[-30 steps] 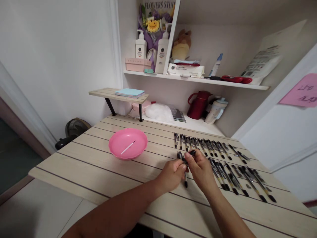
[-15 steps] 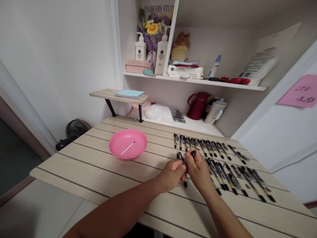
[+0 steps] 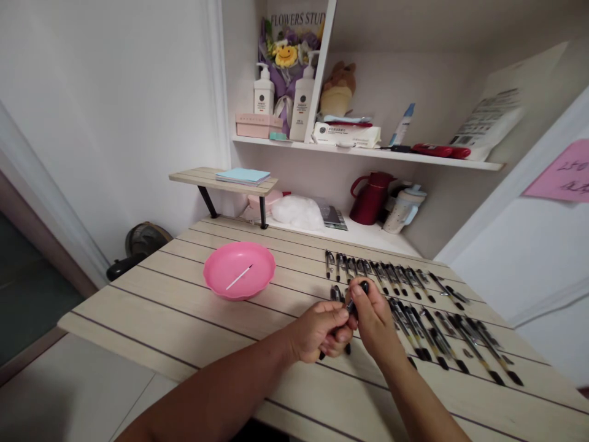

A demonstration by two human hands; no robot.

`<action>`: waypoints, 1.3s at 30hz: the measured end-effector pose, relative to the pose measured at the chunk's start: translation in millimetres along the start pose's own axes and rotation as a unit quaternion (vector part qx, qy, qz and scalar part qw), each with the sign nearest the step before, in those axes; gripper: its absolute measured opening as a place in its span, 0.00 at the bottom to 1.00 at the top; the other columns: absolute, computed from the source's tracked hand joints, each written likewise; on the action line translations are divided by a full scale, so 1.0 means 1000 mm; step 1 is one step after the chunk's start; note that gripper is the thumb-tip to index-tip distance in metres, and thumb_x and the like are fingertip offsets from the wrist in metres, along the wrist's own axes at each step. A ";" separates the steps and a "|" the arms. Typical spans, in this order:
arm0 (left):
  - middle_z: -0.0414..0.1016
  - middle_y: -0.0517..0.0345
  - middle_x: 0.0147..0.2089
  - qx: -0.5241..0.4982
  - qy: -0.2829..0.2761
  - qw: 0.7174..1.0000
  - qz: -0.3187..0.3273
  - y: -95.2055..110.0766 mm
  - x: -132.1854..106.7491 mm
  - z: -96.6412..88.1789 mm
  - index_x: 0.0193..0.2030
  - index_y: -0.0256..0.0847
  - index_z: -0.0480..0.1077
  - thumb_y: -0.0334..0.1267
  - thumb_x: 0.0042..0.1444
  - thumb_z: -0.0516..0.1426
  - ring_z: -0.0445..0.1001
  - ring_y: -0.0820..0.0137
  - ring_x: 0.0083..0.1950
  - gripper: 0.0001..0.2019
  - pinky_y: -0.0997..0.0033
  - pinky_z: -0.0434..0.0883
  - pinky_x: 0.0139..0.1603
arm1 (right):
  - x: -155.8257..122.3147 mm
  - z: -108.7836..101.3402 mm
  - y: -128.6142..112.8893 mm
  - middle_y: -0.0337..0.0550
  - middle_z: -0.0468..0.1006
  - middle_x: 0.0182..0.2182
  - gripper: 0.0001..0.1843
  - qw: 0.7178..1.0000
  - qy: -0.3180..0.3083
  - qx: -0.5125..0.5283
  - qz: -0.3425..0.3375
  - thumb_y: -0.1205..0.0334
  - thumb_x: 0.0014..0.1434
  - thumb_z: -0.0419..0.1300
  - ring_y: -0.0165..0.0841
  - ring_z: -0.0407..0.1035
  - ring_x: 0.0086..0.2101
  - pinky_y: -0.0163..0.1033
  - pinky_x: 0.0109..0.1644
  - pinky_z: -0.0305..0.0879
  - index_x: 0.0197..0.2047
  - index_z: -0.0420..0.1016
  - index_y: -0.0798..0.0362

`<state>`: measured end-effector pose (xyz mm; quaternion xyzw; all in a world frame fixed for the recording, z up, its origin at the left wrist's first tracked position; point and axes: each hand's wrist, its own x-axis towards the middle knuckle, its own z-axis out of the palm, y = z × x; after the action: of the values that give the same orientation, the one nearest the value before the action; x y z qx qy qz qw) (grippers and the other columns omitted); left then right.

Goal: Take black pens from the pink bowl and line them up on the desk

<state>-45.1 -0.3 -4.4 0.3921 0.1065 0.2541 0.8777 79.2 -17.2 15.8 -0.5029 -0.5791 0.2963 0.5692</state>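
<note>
Above the table, my left hand (image 3: 317, 331) and my right hand (image 3: 373, 316) come together on one black pen (image 3: 352, 305). The left fingers wrap round its lower part, and a dark tip pokes out beneath them. My right hand pinches the upper part, with a rounded black end (image 3: 364, 286) showing past the thumb. Much of the pen is hidden by the fingers. Behind and right of the hands lie a far row of pens (image 3: 391, 276) and a near row of pens (image 3: 435, 337), with clear barrels and black ends. Another pen (image 3: 335, 293) lies just behind my left hand.
A pink dish (image 3: 215, 287) with a thin white stick (image 3: 239, 277), dark at one tip, sits on the slatted table (image 3: 151, 307) to the left. A small raised shelf (image 3: 197, 177) stands at the back, near a red jug (image 3: 370, 197) and a tumbler (image 3: 404, 210).
The pen between my hands now shows tilted, its lower tip out below my left hand. My left hand has turned slightly. The whole view has shifted a little.
</note>
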 end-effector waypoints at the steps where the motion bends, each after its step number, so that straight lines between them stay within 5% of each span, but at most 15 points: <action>1: 0.56 0.68 0.18 0.006 0.011 1.000 0.006 -0.001 0.001 0.000 0.29 0.37 0.62 0.44 0.52 0.54 0.44 0.85 0.13 0.12 0.80 0.40 0.14 | 0.000 0.002 0.001 0.31 0.60 0.19 0.12 1.000 0.018 -0.016 0.002 0.51 0.59 0.47 0.24 0.52 0.16 0.31 0.18 0.51 0.31 0.60 0.50; 4: 0.56 0.68 0.18 0.002 0.011 1.000 -0.005 -0.001 0.001 -0.002 0.29 0.37 0.62 0.46 0.50 0.55 0.44 0.85 0.12 0.13 0.81 0.41 0.14 | 0.001 0.004 0.001 0.30 0.58 0.16 0.14 0.998 0.041 -0.049 -0.003 0.50 0.59 0.47 0.25 0.52 0.16 0.31 0.18 0.51 0.28 0.59 0.50; 10: 0.56 0.68 0.17 -0.037 0.011 0.999 -0.004 0.002 0.001 -0.003 0.31 0.38 0.62 0.46 0.53 0.53 0.42 0.84 0.13 0.12 0.81 0.40 0.14 | 0.006 0.002 -0.002 0.29 0.58 0.11 0.15 0.998 -0.036 0.026 0.036 0.47 0.57 0.48 0.26 0.53 0.13 0.31 0.16 0.49 0.36 0.63 0.51; 14: 0.57 0.68 0.17 -0.006 0.022 1.000 0.003 -0.001 0.003 -0.003 0.31 0.37 0.62 0.46 0.52 0.54 0.44 0.85 0.12 0.12 0.81 0.41 0.14 | 0.003 0.004 -0.001 0.28 0.55 0.09 0.16 0.998 0.018 -0.012 0.056 0.48 0.59 0.46 0.26 0.50 0.12 0.31 0.16 0.46 0.31 0.63 0.51; 20: 0.59 0.67 0.17 0.049 0.012 0.998 0.030 -0.004 0.002 -0.002 0.29 0.37 0.61 0.46 0.50 0.56 0.47 0.83 0.12 0.13 0.80 0.43 0.13 | -0.002 0.004 -0.003 0.37 0.66 0.21 0.14 0.983 0.097 -0.134 -0.080 0.52 0.59 0.45 0.29 0.59 0.21 0.35 0.25 0.55 0.29 0.65 0.51; 26: 0.57 0.68 0.17 0.046 -0.012 0.999 0.013 -0.003 -0.001 0.001 0.30 0.38 0.61 0.47 0.50 0.54 0.44 0.84 0.12 0.13 0.80 0.42 0.14 | -0.004 -0.001 -0.003 0.34 0.63 0.19 0.13 0.998 0.047 -0.028 -0.039 0.52 0.60 0.45 0.27 0.56 0.18 0.33 0.22 0.53 0.31 0.64 0.50; 29: 0.57 0.68 0.17 0.134 0.089 0.984 0.071 -0.006 0.005 -0.001 0.29 0.37 0.61 0.47 0.51 0.53 0.47 0.83 0.13 0.13 0.79 0.45 0.15 | 0.000 0.002 -0.004 0.34 0.64 0.19 0.14 0.998 0.045 -0.030 -0.022 0.50 0.58 0.49 0.26 0.56 0.17 0.33 0.19 0.52 0.32 0.66 0.51; 33: 0.60 0.66 0.19 0.273 0.196 0.928 0.160 -0.013 0.013 -0.007 0.29 0.37 0.62 0.46 0.53 0.52 0.57 0.81 0.19 0.12 0.79 0.52 0.19 | 0.006 0.016 -0.006 0.35 0.67 0.21 0.15 0.983 0.038 0.145 0.105 0.47 0.55 0.51 0.27 0.58 0.17 0.31 0.16 0.52 0.31 0.64 0.50; 36: 0.58 0.68 0.18 0.228 0.157 0.952 0.132 -0.015 0.013 -0.009 0.30 0.38 0.60 0.47 0.52 0.52 0.54 0.81 0.16 0.13 0.79 0.50 0.17 | 0.005 0.023 -0.008 0.31 0.62 0.16 0.14 0.948 0.037 0.289 0.131 0.48 0.54 0.54 0.27 0.58 0.17 0.31 0.17 0.54 0.28 0.62 0.50; 39: 0.55 0.69 0.16 0.126 0.060 0.989 0.044 -0.008 0.007 -0.007 0.28 0.39 0.58 0.50 0.51 0.54 0.46 0.83 0.13 0.16 0.79 0.44 0.13 | 0.001 0.020 -0.014 0.29 0.54 0.14 0.14 0.915 -0.010 0.392 0.098 0.52 0.56 0.55 0.26 0.59 0.20 0.31 0.24 0.60 0.25 0.60 0.51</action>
<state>-39.3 3.6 -14.9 0.4883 0.1724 0.3001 0.8011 56.6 -16.1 25.3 -0.2908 -0.3700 0.5586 0.6831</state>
